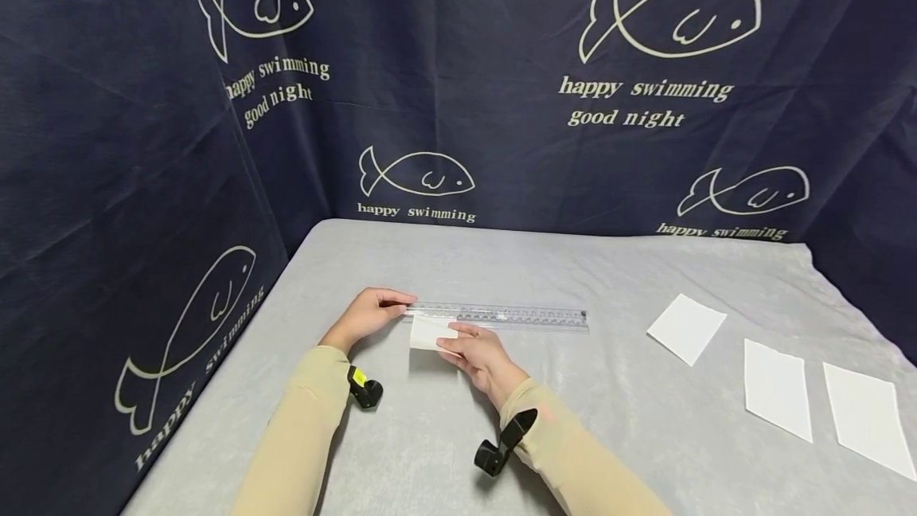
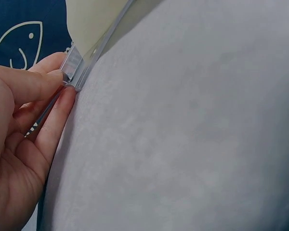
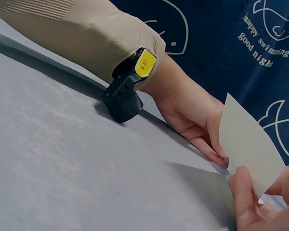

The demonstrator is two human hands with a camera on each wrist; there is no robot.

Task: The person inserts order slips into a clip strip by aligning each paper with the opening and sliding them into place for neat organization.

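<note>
A clear plastic ruler (image 1: 526, 317) lies crosswise on the grey cloth. My left hand (image 1: 368, 315) pinches its left end between thumb and fingers, as the left wrist view shows at the ruler's corner (image 2: 77, 72). My right hand (image 1: 481, 358) holds a small white sheet of paper (image 1: 427, 333) by its right side. The sheet's far edge meets the ruler near the left end, and the sheet (image 3: 245, 139) stands tilted up off the table in the right wrist view. Whether its edge lies under the ruler I cannot tell.
To the right lie three separate white sheets: a nearer-to-centre sheet (image 1: 688, 329), a middle sheet (image 1: 777, 390) and an outer sheet (image 1: 870, 416). A dark blue curtain (image 1: 516, 142) with fish drawings hangs behind and left of the grey-covered table (image 1: 609, 452).
</note>
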